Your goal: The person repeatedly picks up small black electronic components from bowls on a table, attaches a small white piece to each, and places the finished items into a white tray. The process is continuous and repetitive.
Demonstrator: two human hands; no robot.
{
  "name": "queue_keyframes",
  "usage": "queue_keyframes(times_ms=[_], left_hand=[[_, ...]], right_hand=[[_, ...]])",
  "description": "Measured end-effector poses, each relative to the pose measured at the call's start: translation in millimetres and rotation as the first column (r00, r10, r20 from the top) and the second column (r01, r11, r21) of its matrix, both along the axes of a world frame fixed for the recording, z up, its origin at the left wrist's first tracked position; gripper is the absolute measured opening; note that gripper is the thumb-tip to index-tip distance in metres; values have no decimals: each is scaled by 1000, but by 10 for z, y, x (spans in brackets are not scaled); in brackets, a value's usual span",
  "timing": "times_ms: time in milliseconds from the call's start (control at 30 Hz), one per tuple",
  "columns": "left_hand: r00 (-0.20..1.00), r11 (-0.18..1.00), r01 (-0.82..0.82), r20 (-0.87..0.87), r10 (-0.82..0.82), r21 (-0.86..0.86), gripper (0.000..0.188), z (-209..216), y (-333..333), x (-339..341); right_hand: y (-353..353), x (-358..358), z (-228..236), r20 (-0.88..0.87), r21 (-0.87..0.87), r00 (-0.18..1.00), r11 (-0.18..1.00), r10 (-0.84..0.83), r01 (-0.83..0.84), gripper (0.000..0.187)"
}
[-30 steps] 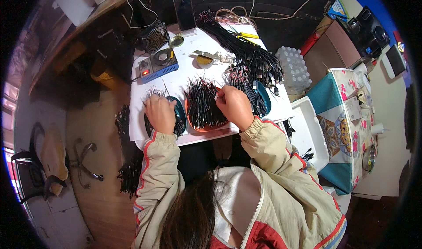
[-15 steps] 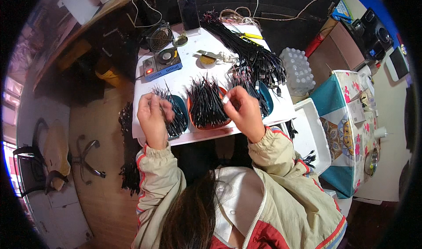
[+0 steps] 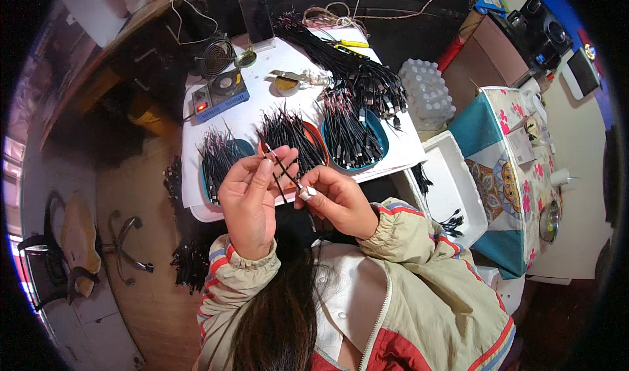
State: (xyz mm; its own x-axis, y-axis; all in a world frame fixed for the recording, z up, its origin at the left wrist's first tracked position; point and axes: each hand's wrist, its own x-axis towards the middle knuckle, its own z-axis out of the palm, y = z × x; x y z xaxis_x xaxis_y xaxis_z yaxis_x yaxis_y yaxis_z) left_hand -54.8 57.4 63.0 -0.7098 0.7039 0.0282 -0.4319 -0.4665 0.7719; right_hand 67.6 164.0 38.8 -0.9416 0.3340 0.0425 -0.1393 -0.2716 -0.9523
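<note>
In front of the table edge, my right hand point(image 3: 341, 204) pinches a short black cable point(image 3: 287, 171) at a small white piece point(image 3: 308, 193). The cable slants up and left to my left hand point(image 3: 252, 204), whose thumb and fingers are closed on its far end, where a pale tip shows. A second dark strand crosses it. Just beyond my hands stand a left teal bin point(image 3: 246, 148), an orange bin point(image 3: 320, 139) and a right teal bin point(image 3: 382, 135). Each is packed with short black cables with bare wire ends; my left hand partly hides the orange bin.
A blue soldering station point(image 3: 221, 102) with a red light stands at the left, near a phone point(image 3: 256, 18). A tin point(image 3: 285, 86), yellow-handled pliers point(image 3: 352, 43) and a large heap of black cables point(image 3: 367, 76) lie farther back. A white foam box point(image 3: 462, 200) sits at the right.
Both hands have come back from the bins toward me and together. The black cable now stretches between them. The view has shifted, so the table sits farther left.
</note>
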Motion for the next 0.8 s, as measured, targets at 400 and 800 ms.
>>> queue_keyframes(times_ms=[400, 800], left_hand=[[998, 996, 55, -18, -57, -68, 13, -66, 67, 101], [997, 989, 65, -25, -69, -132, 10, -94, 36, 106]], right_hand=[[178, 21, -32, 31, 369, 992, 924, -119, 99, 11], [361, -175, 259, -125, 229, 982, 959, -144, 170, 7]])
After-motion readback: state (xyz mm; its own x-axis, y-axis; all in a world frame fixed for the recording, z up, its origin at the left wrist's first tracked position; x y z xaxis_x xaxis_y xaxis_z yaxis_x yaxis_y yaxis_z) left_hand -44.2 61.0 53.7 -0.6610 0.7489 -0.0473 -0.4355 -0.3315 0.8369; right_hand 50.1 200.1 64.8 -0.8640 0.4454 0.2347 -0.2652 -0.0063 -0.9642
